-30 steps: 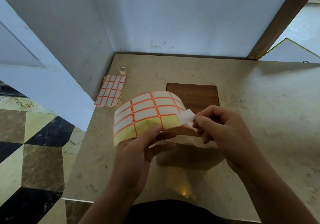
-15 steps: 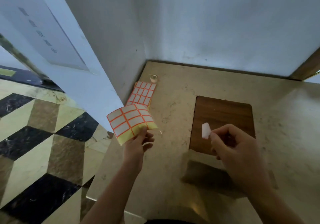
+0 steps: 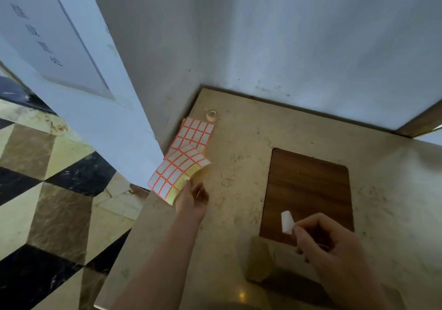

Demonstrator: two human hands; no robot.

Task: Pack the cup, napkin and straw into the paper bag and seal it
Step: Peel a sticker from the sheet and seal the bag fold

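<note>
Head view: a white sticker is pinched at the fingertips of the right hand, raised above the wooden board. The left hand grips a label sheet by its lower corner, held out over the stack lying at the table edge, near a tape roll.

The sheet is best laid flat on the stack and let go, so that the left hand is free to steady the bag. The sticker should be kept by one edge, adhesive side clear of the fingers, then pressed across the folded mouth and rubbed down.

The bag is brown paper, seen only partly at the near table edge below the right hand; whether its top is folded cannot be told. Cup, napkin and straw are not seen, presumably inside.
</note>
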